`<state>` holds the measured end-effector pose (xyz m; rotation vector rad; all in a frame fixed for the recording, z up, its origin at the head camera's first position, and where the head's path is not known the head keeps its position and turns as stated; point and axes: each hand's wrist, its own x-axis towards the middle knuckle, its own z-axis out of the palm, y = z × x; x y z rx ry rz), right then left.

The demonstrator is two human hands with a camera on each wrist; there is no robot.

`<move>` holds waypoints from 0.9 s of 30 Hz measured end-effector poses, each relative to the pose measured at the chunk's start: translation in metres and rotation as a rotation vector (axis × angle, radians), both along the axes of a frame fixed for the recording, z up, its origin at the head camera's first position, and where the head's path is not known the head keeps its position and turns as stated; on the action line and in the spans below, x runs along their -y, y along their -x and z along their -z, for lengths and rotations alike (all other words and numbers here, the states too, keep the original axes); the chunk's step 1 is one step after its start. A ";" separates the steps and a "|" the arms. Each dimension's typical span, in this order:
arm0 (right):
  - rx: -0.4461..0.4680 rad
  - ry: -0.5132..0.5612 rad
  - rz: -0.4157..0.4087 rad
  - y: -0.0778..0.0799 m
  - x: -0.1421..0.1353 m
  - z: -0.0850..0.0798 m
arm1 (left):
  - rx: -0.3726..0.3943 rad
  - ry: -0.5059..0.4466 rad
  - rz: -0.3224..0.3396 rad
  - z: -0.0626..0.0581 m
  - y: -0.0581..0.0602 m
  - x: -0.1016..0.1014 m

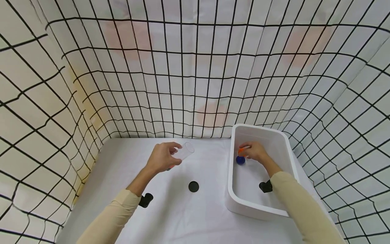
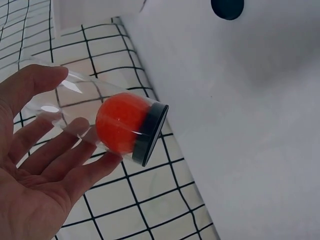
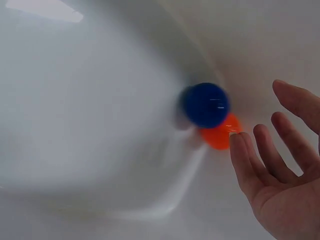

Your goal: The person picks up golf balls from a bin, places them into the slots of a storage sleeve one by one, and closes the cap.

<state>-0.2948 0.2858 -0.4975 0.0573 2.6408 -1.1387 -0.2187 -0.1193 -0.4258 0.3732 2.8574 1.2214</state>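
My left hand (image 1: 162,157) grips a clear plastic tube (image 1: 185,151) over the table, tilted, thumb on one side and fingers on the other. In the left wrist view an orange ball (image 2: 117,122) lies inside it against a black end cap (image 2: 151,135). Inside the white bin (image 1: 230,189), my right hand (image 1: 257,151) reaches to the far left corner. There a second orange ball (image 3: 218,136) sits against a blue ball (image 3: 206,105). The right fingers are spread, with one fingertip right at the orange ball's edge and nothing held in the palm.
A black round disc (image 1: 193,186) lies on the white table (image 1: 210,223), between the left arm and the bin. Black grid netting (image 1: 195,74) rises behind the table and along both sides. High bin walls surround the right hand.
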 end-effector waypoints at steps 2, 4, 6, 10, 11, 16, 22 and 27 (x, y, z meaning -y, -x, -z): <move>0.013 -0.025 0.001 -0.001 -0.002 0.007 | 0.001 -0.002 0.000 0.000 0.000 0.000; 0.022 -0.046 0.006 -0.002 -0.003 0.011 | 0.000 0.000 -0.001 0.000 0.000 0.001; 0.029 -0.067 -0.002 -0.003 -0.004 0.015 | 0.001 -0.001 -0.008 0.000 0.000 0.001; 0.046 -0.070 0.008 -0.003 -0.004 0.019 | 0.025 -0.012 -0.022 0.000 -0.002 0.002; 0.054 -0.070 0.005 -0.003 -0.004 0.019 | 0.031 -0.017 -0.025 0.000 -0.002 0.003; 0.086 -0.053 0.003 -0.003 -0.001 0.021 | 0.028 -0.016 -0.017 0.002 -0.002 0.004; 0.107 -0.078 0.022 -0.002 -0.001 0.026 | 0.005 -0.001 -0.009 0.003 -0.001 0.004; 0.126 -0.093 0.015 -0.003 -0.003 0.029 | -0.002 0.004 -0.006 0.004 -0.001 0.004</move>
